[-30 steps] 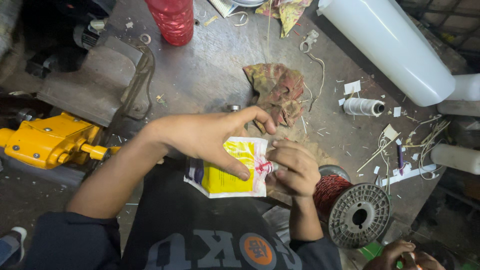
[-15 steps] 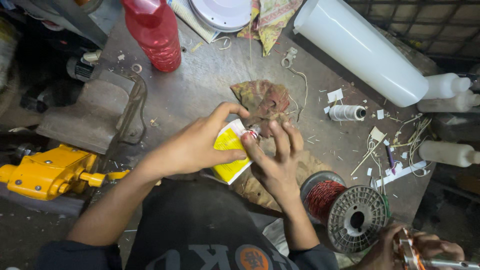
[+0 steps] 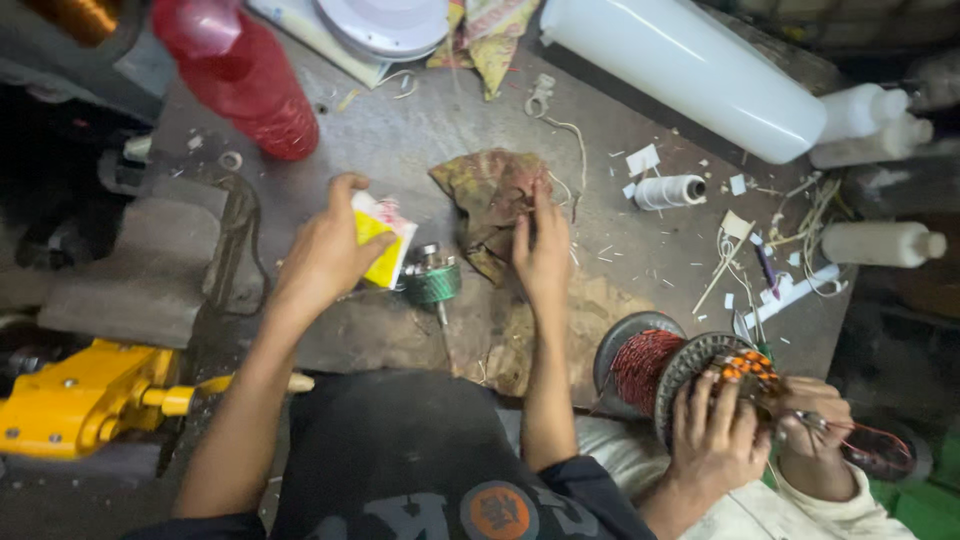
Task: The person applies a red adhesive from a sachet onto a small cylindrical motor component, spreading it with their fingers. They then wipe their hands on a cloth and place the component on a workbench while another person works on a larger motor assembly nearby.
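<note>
Yellow packet (image 3: 378,248) clenched in left hand (image 3: 325,258), centre-left; green armature (image 3: 432,281) just right, shaft pointing down-frame. Right hand (image 3: 543,258) flat, released, on rag (image 3: 488,195).

Dim, warm light falls from above onto the middle of the bench (image 3: 420,140), glare whitens the big white cylinder (image 3: 690,70) at the top, corners sink into dark shadow, and the wide lens softens and bends the edges.
</note>
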